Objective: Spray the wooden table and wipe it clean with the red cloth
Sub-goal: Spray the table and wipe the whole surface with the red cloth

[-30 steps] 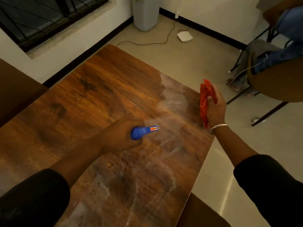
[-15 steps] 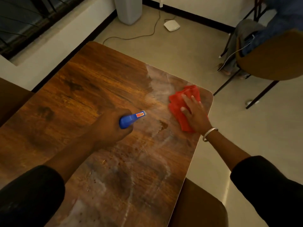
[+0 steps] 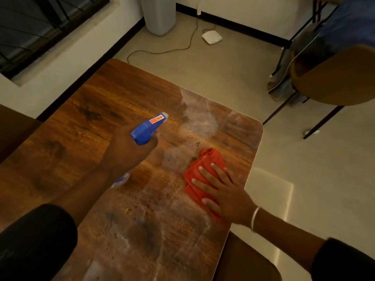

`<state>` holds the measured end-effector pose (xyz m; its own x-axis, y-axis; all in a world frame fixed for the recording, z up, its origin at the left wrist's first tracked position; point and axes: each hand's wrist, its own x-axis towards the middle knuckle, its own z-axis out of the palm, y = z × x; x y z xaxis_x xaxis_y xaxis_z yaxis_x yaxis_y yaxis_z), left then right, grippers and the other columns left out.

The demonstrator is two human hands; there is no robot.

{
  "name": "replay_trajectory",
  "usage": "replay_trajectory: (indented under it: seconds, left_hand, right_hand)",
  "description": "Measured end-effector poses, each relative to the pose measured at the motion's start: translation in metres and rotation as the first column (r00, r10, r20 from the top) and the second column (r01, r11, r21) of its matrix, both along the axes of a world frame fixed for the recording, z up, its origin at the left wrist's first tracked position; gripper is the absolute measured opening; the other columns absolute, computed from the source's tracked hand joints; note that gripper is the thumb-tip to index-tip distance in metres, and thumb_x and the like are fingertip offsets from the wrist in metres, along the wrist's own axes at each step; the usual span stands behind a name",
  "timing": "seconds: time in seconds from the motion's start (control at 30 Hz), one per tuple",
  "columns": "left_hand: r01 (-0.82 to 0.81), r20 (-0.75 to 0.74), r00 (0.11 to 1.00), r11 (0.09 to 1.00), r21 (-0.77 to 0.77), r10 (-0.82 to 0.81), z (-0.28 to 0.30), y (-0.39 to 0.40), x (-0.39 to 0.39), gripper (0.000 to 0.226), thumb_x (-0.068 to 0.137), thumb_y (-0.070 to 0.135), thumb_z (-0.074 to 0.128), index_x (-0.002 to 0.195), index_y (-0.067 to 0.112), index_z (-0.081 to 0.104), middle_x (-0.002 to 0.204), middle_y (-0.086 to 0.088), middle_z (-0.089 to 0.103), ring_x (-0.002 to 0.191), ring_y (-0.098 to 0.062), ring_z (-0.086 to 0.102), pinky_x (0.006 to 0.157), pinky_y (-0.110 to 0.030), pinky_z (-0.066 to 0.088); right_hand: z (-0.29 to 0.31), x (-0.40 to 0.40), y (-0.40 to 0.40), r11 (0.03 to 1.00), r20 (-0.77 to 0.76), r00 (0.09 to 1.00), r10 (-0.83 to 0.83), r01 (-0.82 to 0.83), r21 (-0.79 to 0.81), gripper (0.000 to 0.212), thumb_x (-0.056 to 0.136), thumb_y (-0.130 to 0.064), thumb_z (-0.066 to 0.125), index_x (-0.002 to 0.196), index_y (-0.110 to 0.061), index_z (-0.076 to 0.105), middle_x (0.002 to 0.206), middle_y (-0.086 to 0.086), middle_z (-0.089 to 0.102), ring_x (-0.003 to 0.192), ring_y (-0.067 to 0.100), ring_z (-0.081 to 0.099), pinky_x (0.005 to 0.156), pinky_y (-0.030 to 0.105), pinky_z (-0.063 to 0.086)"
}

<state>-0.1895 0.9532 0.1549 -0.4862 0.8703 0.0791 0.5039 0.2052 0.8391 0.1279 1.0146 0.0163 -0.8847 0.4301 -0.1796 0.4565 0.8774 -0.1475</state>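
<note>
The wooden table (image 3: 85, 122) fills the middle and left of the head view, with whitish wet streaks across its right half. My left hand (image 3: 129, 153) grips a spray bottle with a blue head (image 3: 148, 128) above the table's middle, nozzle pointing to the far right. The bottle's body is mostly hidden under that hand. My right hand (image 3: 225, 191) lies flat, fingers spread, pressing the red cloth (image 3: 203, 169) onto the table near its right edge. The cloth is bunched and partly covered by the hand.
A brown chair (image 3: 334, 78) with black legs stands right of the table, with a seated person's legs beside it. On the floor beyond lie a white device (image 3: 212, 37), a cable and a grey bin (image 3: 159, 15). Another chair seat (image 3: 243, 264) sits at the near right edge.
My right hand brought the red cloth from the air beside the table down onto the surface and slid it nearer along the right edge. My left hand kept the bottle above the table.
</note>
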Motion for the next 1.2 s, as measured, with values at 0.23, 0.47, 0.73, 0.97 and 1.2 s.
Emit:
replay_trajectory:
  seconds: [0.23,0.47,0.73,0.97,1.2]
  left_hand:
    - [-0.055,-0.017,0.998,0.997,0.053,0.056,0.005,0.006,-0.005,0.02,0.088,0.026,0.071,0.078,0.022,0.053,0.066,-0.02,0.054,0.054,-0.02,0.052,0.057,-0.025,0.05]
    - [-0.166,0.072,0.985,0.977,0.133,0.157,0.011,0.016,-0.008,0.03,0.09,0.024,0.07,0.099,-0.002,0.06,0.082,-0.031,0.063,0.072,-0.046,0.064,0.071,-0.057,0.056]
    - [-0.288,0.126,0.954,0.95,0.125,0.272,0.009,0.012,-0.016,0.034,0.091,0.028,0.069,0.103,-0.001,0.059,0.084,-0.026,0.065,0.075,-0.04,0.067,0.074,-0.056,0.059]
    - [-0.282,0.171,0.952,0.944,0.174,0.253,0.012,0.016,-0.018,0.033,0.092,0.024,0.069,0.1,-0.007,0.058,0.079,-0.031,0.061,0.07,-0.045,0.063,0.068,-0.057,0.057]
    - [-0.308,0.196,0.944,0.919,0.246,0.264,0.015,0.016,-0.035,0.027,0.095,0.013,0.064,0.105,-0.011,0.058,0.08,-0.029,0.061,0.07,-0.041,0.064,0.069,-0.046,0.06]
  right_hand:
    - [0.011,-0.11,0.096,0.879,0.013,0.879,-0.476,0.477,-0.016,0.066,0.107,-0.064,0.024,0.169,-0.042,0.012,0.179,0.001,0.003,0.164,0.042,-0.004,0.127,0.07,0.002]
    - [-0.002,-0.08,-0.036,1.0,-0.063,0.998,-0.028,0.027,-0.017,0.068,0.107,-0.062,0.032,0.169,-0.038,0.015,0.179,0.003,0.005,0.163,0.043,-0.001,0.126,0.071,0.003]
    - [0.012,-0.129,0.094,0.942,-0.031,0.941,-0.336,0.337,0.003,0.061,0.109,-0.057,0.024,0.168,-0.046,0.011,0.179,-0.003,0.003,0.164,0.038,-0.002,0.127,0.068,0.007]
    - [0.001,-0.188,0.03,0.988,-0.039,0.988,-0.151,0.151,-0.011,0.061,0.109,-0.052,0.023,0.169,-0.037,0.018,0.179,0.009,0.007,0.161,0.051,-0.006,0.124,0.074,-0.003]
    - [0.006,-0.126,0.079,1.0,0.009,1.0,-0.008,0.008,0.009,0.061,0.109,-0.058,0.017,0.168,-0.043,0.011,0.179,-0.001,-0.001,0.165,0.037,-0.003,0.129,0.065,0.008]
